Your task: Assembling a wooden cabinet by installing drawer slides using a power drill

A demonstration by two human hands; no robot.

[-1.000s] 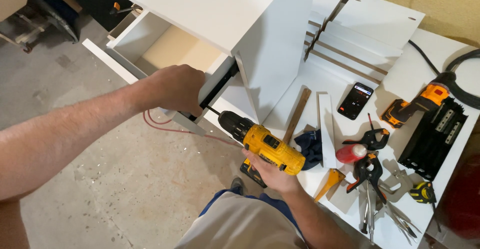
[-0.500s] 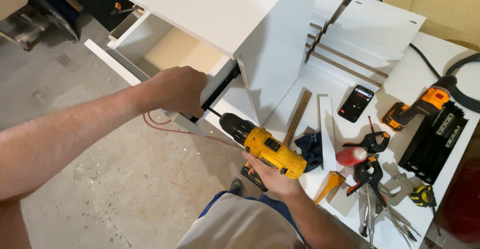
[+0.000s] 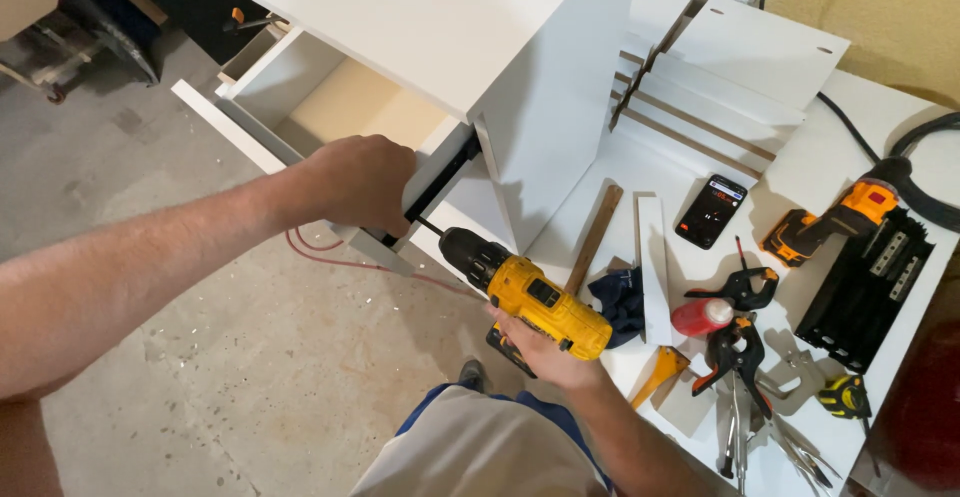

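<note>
My left hand (image 3: 360, 185) grips the side edge of an open white drawer (image 3: 300, 97) that sticks out of a white cabinet (image 3: 480, 47). My right hand (image 3: 545, 349) holds a yellow and black cordless drill (image 3: 530, 292). Its bit points up and left into the dark gap at the drawer's side, right below my left hand's fingers. The bit's tip is hidden behind my fingers.
A white worktable (image 3: 840, 157) at the right carries a phone (image 3: 711, 210), an orange drill (image 3: 840, 219), a black case (image 3: 865, 282), clamps (image 3: 740, 342), a red bottle (image 3: 702, 315), a tape measure (image 3: 842, 395), white panels (image 3: 720, 67). A red cord (image 3: 330, 257) lies on the concrete floor.
The drill has shifted slightly up and left toward the drawer's side. My left hand keeps its grip on the drawer.
</note>
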